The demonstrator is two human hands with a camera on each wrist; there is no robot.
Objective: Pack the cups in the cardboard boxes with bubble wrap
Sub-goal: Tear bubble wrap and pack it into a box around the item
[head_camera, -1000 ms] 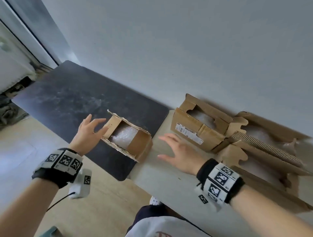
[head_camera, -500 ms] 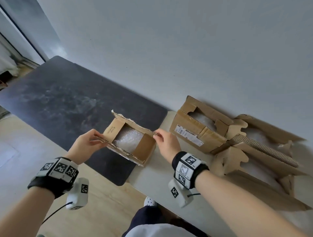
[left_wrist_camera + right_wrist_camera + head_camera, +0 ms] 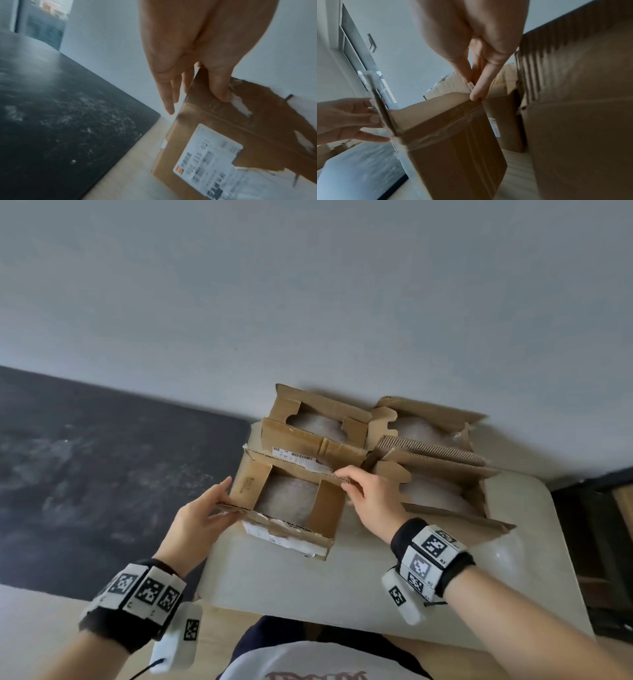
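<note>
Pinching corrugated box [image 3: 318,510] flaps, left hand [image 3: 200,517], right hand [image 3: 371,496], seemingly bubble-wrapped bundle inside

label [image 3: 205,152] on cardboard box [image 3: 257,121] | reads "111 401" | rest blurred

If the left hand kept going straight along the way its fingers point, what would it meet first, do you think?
The left hand already holds the small box by its left flap. Straight on, its fingers would likely slide along that flap toward the labelled box behind; depth is uncertain.
</note>
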